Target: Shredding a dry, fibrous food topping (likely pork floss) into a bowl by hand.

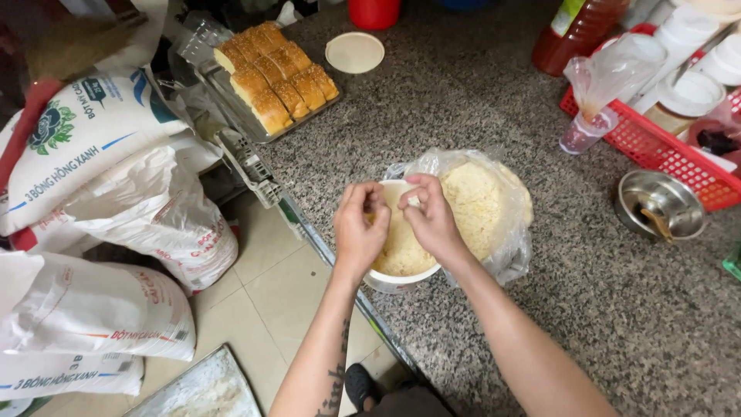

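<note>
Both hands are held together over a white bowl [401, 274] that stands near the front edge of a speckled granite table [587, 309]. The bowl is filled with pale yellow shredded food [401, 247], which looks like grated cheese, though this cannot be told for certain. The left hand [360, 228] is placed over the bowl's left side, its fingers [372, 199] curled and pinched on a small bit of the shreds. The right hand [429, 216] is set just beside it, its fingers [413, 185] likewise bent and pinched on a small pale piece above the bowl. The two sets of fingertips are almost touching.

Just behind and to the right of the bowl, touching it, a clear plastic bag [486, 205] holding more of the same shreds is seen lying open.

Farther back on the table, a metal tray [231, 100] bearing sesame-topped buns [274, 73] is seen, with a round cream lid [354, 52] near it. To the right, a red plastic basket [656, 150] with white lids is found, and in front of it a small steel bowl [660, 202]. A small clear cup [584, 131] covered with a plastic bag stands beside the basket, and a bottle of red sauce [575, 31] stands behind it.

On the tiled floor [270, 293] to the left, white flour sacks [116, 201] are stacked.
</note>
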